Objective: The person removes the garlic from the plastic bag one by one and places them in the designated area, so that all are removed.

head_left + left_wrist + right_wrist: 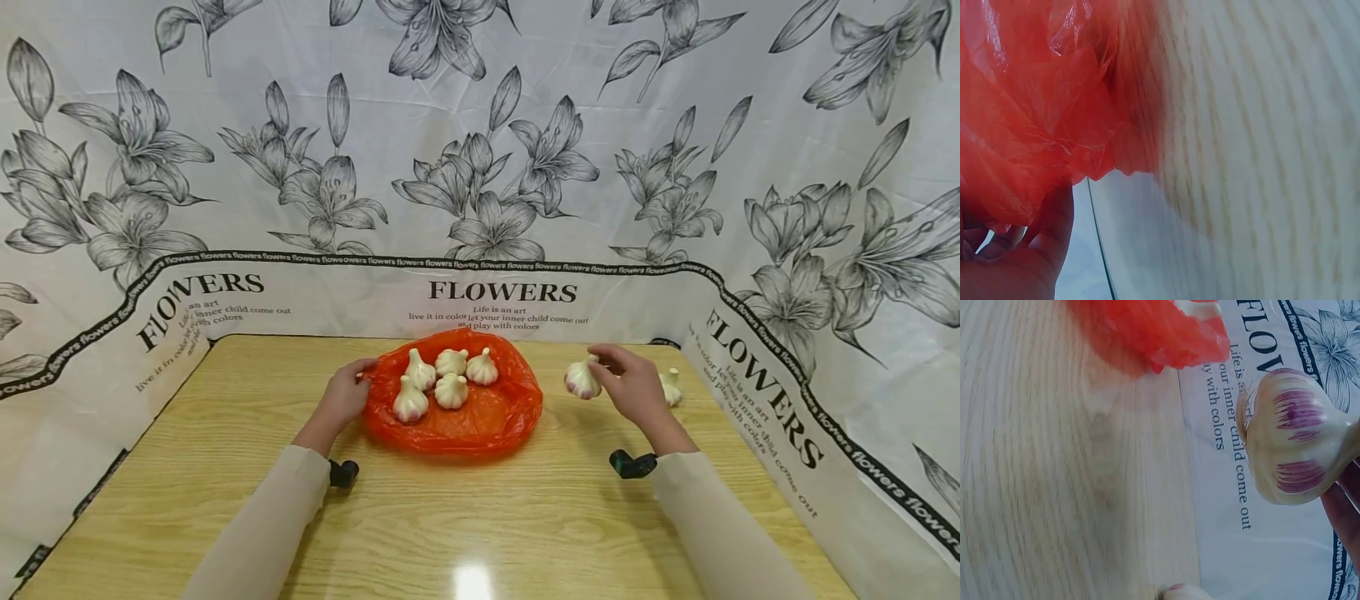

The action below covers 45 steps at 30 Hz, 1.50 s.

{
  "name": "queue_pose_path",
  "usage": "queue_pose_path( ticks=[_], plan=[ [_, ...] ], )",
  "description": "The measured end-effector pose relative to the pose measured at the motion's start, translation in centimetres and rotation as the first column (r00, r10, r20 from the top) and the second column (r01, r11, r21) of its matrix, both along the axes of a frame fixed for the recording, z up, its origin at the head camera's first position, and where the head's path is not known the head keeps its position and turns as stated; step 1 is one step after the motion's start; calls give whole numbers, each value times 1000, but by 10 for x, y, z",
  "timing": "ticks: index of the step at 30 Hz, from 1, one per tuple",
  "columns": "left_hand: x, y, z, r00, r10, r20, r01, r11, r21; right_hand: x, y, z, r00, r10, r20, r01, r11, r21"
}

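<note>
A red plastic bag [480, 425], spread wide at its mouth, lies on the table with several white garlic bulbs [451, 390] inside. My left hand [348, 397] pinches the bag's left rim, and in the left wrist view its thumb and fingers meet the crinkled plastic [1041, 125]. To the right of the bag, my right hand [633, 385] holds a garlic bulb [582, 379] by its stem above the table. Purple streaks mark that bulb [1297, 437] in the right wrist view. Another garlic bulb [671, 387] sits beyond the right hand, partly hidden by it.
The wooden table [480, 517] ends at the back and right against a white floral cloth [480, 208] printed with black lettering. Both wrists carry small black devices, one on the left [344, 473] and one on the right [632, 464].
</note>
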<state>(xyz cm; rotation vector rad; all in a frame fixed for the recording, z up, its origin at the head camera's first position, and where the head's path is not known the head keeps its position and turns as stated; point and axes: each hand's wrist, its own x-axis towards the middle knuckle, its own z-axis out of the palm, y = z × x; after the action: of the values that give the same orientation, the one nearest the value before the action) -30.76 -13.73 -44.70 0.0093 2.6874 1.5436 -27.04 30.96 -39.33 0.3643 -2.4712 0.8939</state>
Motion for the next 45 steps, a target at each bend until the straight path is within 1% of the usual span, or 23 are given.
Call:
queue_pose_path(
  ticks=[10,13,19,26,29,36,45],
  plan=[
    [-1,0,-2,1000,2,10,-2,1000,-3,2,20,-6,996,-57,63,56,998,20],
    [-1,0,-2,1000,6,21,-6,1000,0,4,27,-8,995,-59,76,57,998,28],
    [-1,0,-3,1000,6,13,-6,1000,-3,8,39,-11,993,-71,94,68,997,41],
    [-1,-1,-3,1000,6,6,-6,1000,-11,13,52,-14,986,-89,140,83,995,50],
    [-1,-1,-3,1000,8,3,-8,1000,-13,13,56,-16,985,-99,138,92,994,58],
    [-1,-1,-3,1000,12,8,-12,1000,-3,12,64,-23,990,-102,94,96,993,69],
    [-1,-1,-5,1000,13,9,-13,1000,-13,15,76,-31,981,-132,143,120,989,89]
  ],
)
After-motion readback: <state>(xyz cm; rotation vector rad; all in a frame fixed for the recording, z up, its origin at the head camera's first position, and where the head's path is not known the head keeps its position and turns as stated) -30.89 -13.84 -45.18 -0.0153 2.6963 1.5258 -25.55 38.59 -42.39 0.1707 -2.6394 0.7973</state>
